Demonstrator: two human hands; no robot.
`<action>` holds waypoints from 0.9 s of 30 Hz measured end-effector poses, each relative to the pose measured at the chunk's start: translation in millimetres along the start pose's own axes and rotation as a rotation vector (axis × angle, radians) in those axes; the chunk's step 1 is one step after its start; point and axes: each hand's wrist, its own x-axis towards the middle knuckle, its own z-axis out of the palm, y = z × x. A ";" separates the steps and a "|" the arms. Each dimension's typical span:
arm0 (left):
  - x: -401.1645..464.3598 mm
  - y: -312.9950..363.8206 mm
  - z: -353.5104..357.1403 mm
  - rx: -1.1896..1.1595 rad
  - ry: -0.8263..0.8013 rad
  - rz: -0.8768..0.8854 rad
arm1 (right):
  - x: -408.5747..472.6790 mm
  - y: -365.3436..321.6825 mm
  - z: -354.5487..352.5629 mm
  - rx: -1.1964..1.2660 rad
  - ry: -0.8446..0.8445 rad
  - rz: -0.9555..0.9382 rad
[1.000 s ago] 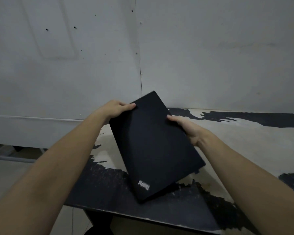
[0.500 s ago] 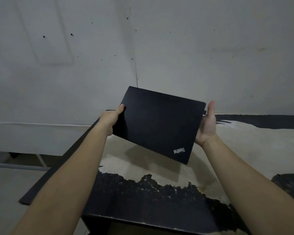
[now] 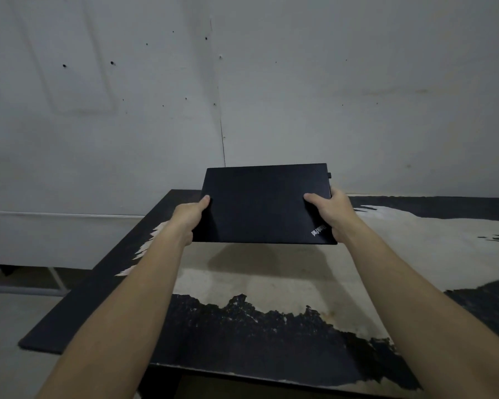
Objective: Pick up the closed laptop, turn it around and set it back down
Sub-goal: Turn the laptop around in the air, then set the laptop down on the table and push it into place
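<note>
The closed black laptop (image 3: 260, 203) hangs in the air above the table, lid toward me, its long edges level. A small logo sits at its lower right corner. My left hand (image 3: 189, 216) grips its left edge, thumb on the lid. My right hand (image 3: 330, 210) grips its right edge, thumb on the lid too. The fingers under the laptop are hidden. Its shadow falls on the tabletop just below it.
The worn table (image 3: 271, 283) has black coating peeled away to a pale surface in the middle. Its left edge runs diagonally and its front edge is near me. A grey wall (image 3: 242, 82) stands right behind the table. Floor shows at the left.
The laptop has rotated from a diagonal tilt to level, and the logo went from the near bottom to the lower right corner. Both hands shifted their hold to its two short sides.
</note>
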 end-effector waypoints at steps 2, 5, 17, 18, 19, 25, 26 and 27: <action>-4.4 -9.2 -0.8 0.038 -0.061 0.048 | 0.7 3.7 -8.6 -0.017 0.008 -0.004; -10.8 -23.0 5.7 -0.016 -0.118 0.075 | 0.0 12.2 -18.7 -0.039 0.031 0.028; -12.3 -44.3 48.0 -0.131 -0.037 0.084 | -9.2 31.8 -57.4 -0.085 -0.019 0.134; -10.9 -44.8 51.6 -0.127 -0.035 0.084 | -10.1 35.3 -58.6 -0.101 -0.029 0.143; -9.5 -46.1 55.6 -0.117 -0.033 0.083 | -10.9 39.2 -60.1 -0.125 -0.030 0.147; -3.2 -57.4 81.6 -0.015 -0.067 0.068 | 0.4 56.2 -70.1 -0.309 0.068 0.131; 0.1 -59.1 86.9 -0.001 -0.079 0.065 | 4.8 57.4 -72.5 -0.343 0.082 0.138; 2.4 -59.3 90.5 0.014 -0.089 0.064 | 8.7 57.7 -74.4 -0.384 0.097 0.137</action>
